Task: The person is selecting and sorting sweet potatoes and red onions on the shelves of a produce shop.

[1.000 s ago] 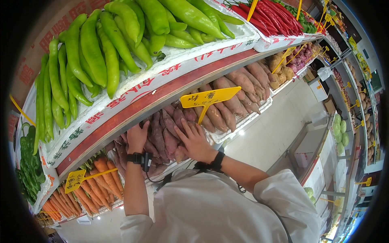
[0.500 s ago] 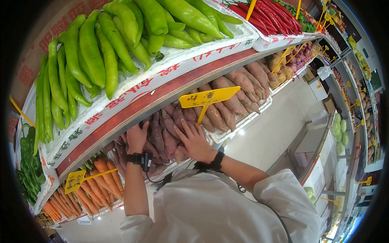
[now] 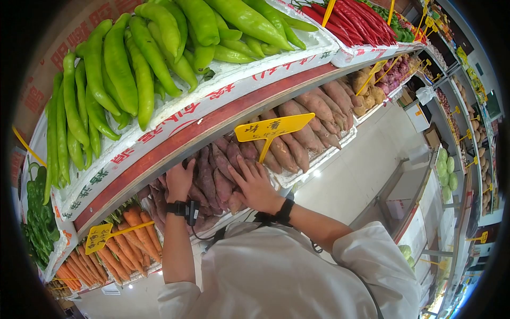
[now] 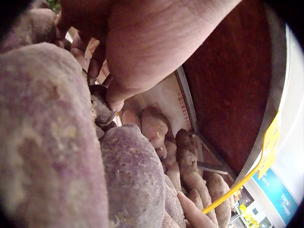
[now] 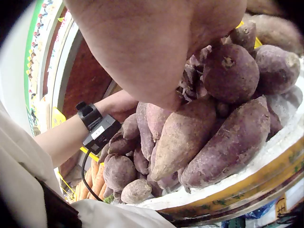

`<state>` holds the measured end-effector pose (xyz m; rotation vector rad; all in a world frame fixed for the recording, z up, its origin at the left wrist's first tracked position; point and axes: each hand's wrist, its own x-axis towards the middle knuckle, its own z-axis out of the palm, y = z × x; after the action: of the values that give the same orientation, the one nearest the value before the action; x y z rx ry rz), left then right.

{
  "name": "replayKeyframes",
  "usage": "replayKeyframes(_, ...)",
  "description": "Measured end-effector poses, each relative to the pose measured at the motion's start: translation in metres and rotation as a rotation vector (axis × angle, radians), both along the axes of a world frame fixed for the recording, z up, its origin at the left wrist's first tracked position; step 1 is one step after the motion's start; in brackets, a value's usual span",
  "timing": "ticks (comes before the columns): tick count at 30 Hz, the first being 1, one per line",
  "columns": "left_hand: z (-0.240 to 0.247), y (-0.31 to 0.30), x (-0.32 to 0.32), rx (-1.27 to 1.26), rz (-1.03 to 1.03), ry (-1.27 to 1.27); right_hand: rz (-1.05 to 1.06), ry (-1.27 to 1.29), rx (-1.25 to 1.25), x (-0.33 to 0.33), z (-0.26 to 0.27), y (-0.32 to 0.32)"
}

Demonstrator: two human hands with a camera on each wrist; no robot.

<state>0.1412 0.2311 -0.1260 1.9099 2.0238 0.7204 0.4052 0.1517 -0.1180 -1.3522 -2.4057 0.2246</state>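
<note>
Purple sweet potatoes (image 3: 206,178) lie heaped in a white foam box under the shelf edge. My left hand (image 3: 179,181) rests on the left part of the heap in the head view, fingers pointing away from me. The left wrist view shows its thumb at a small dark sweet potato (image 4: 100,107), with the fingers reaching down beyond it. My right hand (image 3: 260,189) lies on the right part of the heap, fingers spread. In the right wrist view its palm is over a tan-skinned sweet potato (image 5: 183,137); its fingertips are hidden there.
A yellow price sign (image 3: 275,127) stands beside my right hand, by paler sweet potatoes (image 3: 297,143). Carrots (image 3: 127,242) lie to the left. Above, a red-brown shelf edge (image 3: 199,125) carries a foam box of long green peppers (image 3: 122,69). Red chillies (image 3: 361,21) are farther right.
</note>
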Motion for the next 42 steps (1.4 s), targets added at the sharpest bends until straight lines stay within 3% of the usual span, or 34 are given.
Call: replayKeyframes(42,-0.0068,0.001,-0.0027,0.027,-0.018,0.042,-0.001,-0.005,0.013,-0.0003,-0.0013,0.0)
